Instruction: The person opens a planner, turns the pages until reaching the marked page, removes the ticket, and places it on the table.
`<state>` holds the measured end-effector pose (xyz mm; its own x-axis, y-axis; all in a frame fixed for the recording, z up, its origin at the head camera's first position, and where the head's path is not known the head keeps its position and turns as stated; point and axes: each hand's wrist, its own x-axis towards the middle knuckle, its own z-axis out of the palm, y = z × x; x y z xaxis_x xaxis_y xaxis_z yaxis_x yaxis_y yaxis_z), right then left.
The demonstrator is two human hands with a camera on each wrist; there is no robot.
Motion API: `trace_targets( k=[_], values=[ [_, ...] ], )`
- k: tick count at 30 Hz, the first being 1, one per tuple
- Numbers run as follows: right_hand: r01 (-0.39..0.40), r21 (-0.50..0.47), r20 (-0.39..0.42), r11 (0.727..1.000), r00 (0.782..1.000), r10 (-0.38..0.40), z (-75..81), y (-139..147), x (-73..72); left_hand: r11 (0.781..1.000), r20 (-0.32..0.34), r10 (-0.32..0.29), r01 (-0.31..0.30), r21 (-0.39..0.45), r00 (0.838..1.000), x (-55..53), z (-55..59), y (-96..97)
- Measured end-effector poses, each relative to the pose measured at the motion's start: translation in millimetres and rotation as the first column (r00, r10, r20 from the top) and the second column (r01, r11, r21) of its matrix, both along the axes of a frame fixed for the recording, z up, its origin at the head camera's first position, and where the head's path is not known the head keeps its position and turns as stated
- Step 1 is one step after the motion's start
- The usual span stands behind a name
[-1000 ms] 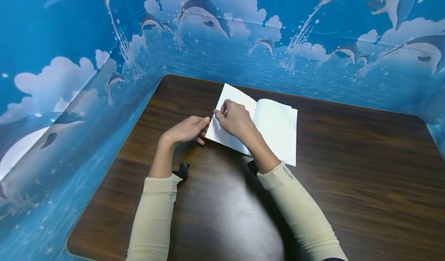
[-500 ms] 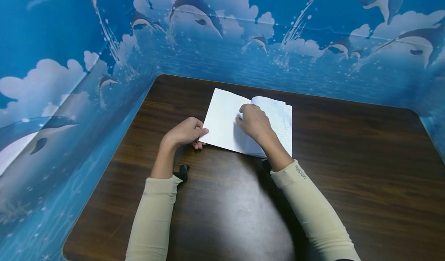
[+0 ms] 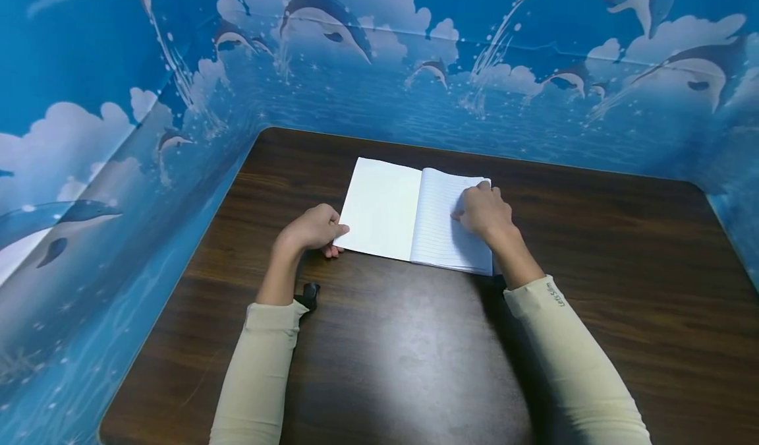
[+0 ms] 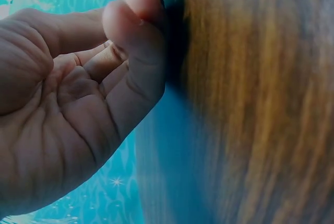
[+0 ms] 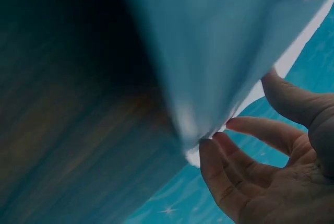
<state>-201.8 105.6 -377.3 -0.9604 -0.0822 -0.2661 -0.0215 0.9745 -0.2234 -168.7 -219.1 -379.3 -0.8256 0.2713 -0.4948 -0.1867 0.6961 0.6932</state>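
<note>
An open notebook [image 3: 382,207] lies on the table, with a blank page on the left and a lined page [image 3: 441,227] on the right. At the notebook's lower left corner, my left hand [image 3: 314,227] pinches the edge, thumb on top and the other fingers partly beneath. My right hand [image 3: 487,211] is over the upper right part of the lined page, fingertips by its top right corner and thumb on the page. In the right wrist view, the thumb and fingertips of the right hand [image 5: 276,156] are spread along the paper's edge [image 5: 195,153].
The dark wooden table [image 3: 379,339] extends around the notebook, its far edge close behind it. A blue curtain [image 3: 379,89] printed with dolphins hangs at the back and left. A black wrist device [image 3: 309,295] is on the left wrist.
My right hand has moved from the left page across to the right page's upper corner. The left page has come down flatter, and my left hand stays at its lower corner.
</note>
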Motion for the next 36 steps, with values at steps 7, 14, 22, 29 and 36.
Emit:
trace_targets(
  k=[7, 14, 22, 29, 36],
  values=[
    [-0.005, 0.011, -0.007, 1.000, 1.000, 0.005, -4.6, 21, 1.6, 1.000, -0.004, 0.002, -0.002, 0.019, 1.000, -0.5, -1.1, -3.3],
    [0.011, -0.034, -0.020, 0.999, 1.000, -0.011, -6.2, 31, 3.6, 1.000, -0.011, -0.017, 0.017, 0.025, 1.000, -1.7, -3.2, -4.7],
    [0.026, -0.069, -0.059, 0.997, 0.998, -0.030, -7.2, 28, 6.0, 1.000, -0.003, -0.016, 0.016, 0.007, 1.000, -1.4, -4.7, -3.0],
    [0.039, -0.077, -0.044, 0.996, 0.998, -0.043, -6.7, 25, 6.7, 1.000, 0.007, -0.013, 0.013, 0.015, 1.000, -1.5, -2.7, -2.9],
    [0.099, -0.109, 0.030, 0.989, 0.995, -0.096, -5.2, 22, 6.0, 1.000, 0.021, -0.006, 0.005, 0.014, 1.000, -1.3, -3.2, -3.4]
  ],
)
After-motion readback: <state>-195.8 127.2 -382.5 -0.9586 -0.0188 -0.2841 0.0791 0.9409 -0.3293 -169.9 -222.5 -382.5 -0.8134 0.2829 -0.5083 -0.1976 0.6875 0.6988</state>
